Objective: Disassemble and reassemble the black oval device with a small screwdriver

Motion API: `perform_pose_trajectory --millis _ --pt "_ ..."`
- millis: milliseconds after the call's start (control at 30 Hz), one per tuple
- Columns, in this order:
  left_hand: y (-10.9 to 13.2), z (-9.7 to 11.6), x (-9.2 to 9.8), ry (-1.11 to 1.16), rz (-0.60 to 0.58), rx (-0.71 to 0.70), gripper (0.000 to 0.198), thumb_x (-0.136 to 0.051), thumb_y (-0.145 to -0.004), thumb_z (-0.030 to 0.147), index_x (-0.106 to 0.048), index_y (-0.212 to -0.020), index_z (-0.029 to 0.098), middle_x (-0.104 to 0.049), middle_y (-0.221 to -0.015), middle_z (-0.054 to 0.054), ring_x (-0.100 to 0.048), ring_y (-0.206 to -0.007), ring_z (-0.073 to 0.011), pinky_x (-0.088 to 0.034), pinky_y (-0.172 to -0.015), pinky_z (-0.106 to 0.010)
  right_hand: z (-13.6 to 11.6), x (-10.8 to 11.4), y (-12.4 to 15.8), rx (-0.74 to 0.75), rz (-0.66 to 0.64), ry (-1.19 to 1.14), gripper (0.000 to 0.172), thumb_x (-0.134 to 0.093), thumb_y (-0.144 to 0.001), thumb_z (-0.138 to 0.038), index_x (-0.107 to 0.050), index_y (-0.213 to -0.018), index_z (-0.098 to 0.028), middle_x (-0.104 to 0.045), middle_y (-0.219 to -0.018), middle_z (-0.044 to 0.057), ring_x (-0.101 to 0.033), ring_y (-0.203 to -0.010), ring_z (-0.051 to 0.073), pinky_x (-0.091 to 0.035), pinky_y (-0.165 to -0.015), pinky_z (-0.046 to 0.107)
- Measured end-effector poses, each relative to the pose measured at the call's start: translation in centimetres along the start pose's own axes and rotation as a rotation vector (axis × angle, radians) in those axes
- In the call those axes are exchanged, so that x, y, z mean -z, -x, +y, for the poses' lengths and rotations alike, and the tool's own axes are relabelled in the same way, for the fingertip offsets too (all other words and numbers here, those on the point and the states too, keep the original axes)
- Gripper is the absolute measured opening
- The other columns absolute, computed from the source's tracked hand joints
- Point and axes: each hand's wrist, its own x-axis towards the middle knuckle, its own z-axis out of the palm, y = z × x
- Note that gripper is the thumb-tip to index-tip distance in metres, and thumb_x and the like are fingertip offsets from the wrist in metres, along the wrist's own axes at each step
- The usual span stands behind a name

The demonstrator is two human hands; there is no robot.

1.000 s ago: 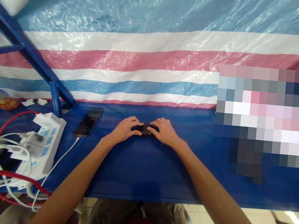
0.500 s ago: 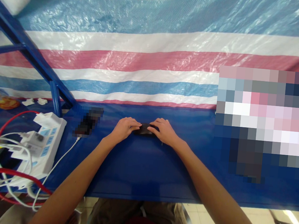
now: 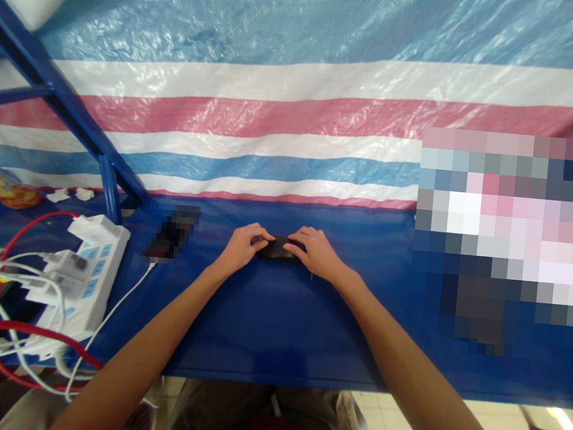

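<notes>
A small, dark, oblong object (image 3: 278,249) with a smooth, slightly shiny face lies on the blue tabletop (image 3: 276,328) in front of me. Its kind cannot be made out. My left hand (image 3: 244,246) grips the left end, index finger over the far edge and thumb at the near side. At the other end, my right hand (image 3: 319,253) has its fingers curled over the far edge and its thumb on the near face. Both ends are partly covered by my fingers.
On the left stands a white power strip (image 3: 104,286) with plugged-in chargers and tangled white and red cables. A blurred phone-like thing (image 3: 172,235) is wired nearby. Blue metal bars (image 3: 81,127), a snack packet (image 3: 5,184) and a striped sheet are behind. Pixelation hides the right side.
My left thumb and index finger have parted slightly, leaving a small gap between them. My right hand and the dark object stay almost in place; the view has shifted a little.
</notes>
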Motion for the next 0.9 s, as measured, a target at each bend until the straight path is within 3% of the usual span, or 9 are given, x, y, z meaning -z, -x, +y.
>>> perform_pose_trajectory --millis 200,433,600,767,900 --pt "0.0 0.2 0.3 0.03 -0.002 -0.011 0.014 -0.059 -0.083 0.018 -0.073 -0.087 0.019 -0.066 -0.082 -0.003 -0.061 -0.076 -0.0157 -0.046 -0.071 -0.028 0.1 -0.2 0.0 0.006 0.011 -0.019 0.037 -0.044 -0.094 -0.047 -0.066 -0.106 -0.02 -0.064 -0.104 0.008 -0.056 -0.099 0.02 -0.035 -0.085 0.033" --pt "0.0 0.7 1.6 -0.004 -0.137 -0.088 0.017 -0.063 -0.084 0.021 -0.071 -0.098 0.019 -0.064 -0.091 -0.004 -0.061 -0.083 -0.0163 -0.048 -0.077 -0.028 -0.2 0.2 0.0 0.003 -0.003 -0.024 0.035 -0.045 -0.094 -0.045 -0.066 -0.105 -0.02 -0.065 -0.104 0.007 -0.057 -0.099 0.021 -0.035 -0.084 0.034" --pt "0.0 0.8 1.9 -0.094 -0.171 -0.126 0.018 -0.062 -0.086 0.026 -0.07 -0.1 0.019 -0.065 -0.094 -0.005 -0.061 -0.09 -0.0189 -0.047 -0.084 -0.031 -0.2 0.2 0.1 0.0 -0.006 -0.031 0.034 -0.045 -0.094 -0.045 -0.066 -0.106 -0.02 -0.065 -0.105 0.007 -0.057 -0.1 0.021 -0.034 -0.084 0.033" --pt "0.3 0.7 1.5 -0.226 -0.187 -0.168 0.044 -0.072 -0.075 0.045 -0.063 -0.11 0.02 -0.061 -0.103 -0.007 -0.058 -0.096 -0.0231 -0.046 -0.088 -0.036 0.0 0.0 0.1 0.001 0.01 -0.035 0.034 -0.044 -0.095 -0.044 -0.065 -0.105 -0.019 -0.065 -0.104 0.007 -0.057 -0.1 0.02 -0.034 -0.084 0.033" --pt "0.5 0.7 1.0 -0.36 -0.197 -0.185 0.049 -0.074 -0.074 0.043 -0.058 -0.114 0.02 -0.058 -0.109 -0.008 -0.056 -0.101 -0.0251 -0.044 -0.089 -0.039 0.0 0.0 0.0 -0.002 0.013 -0.026 0.034 -0.045 -0.095 -0.044 -0.066 -0.104 -0.02 -0.065 -0.103 0.007 -0.057 -0.098 0.02 -0.034 -0.083 0.033"
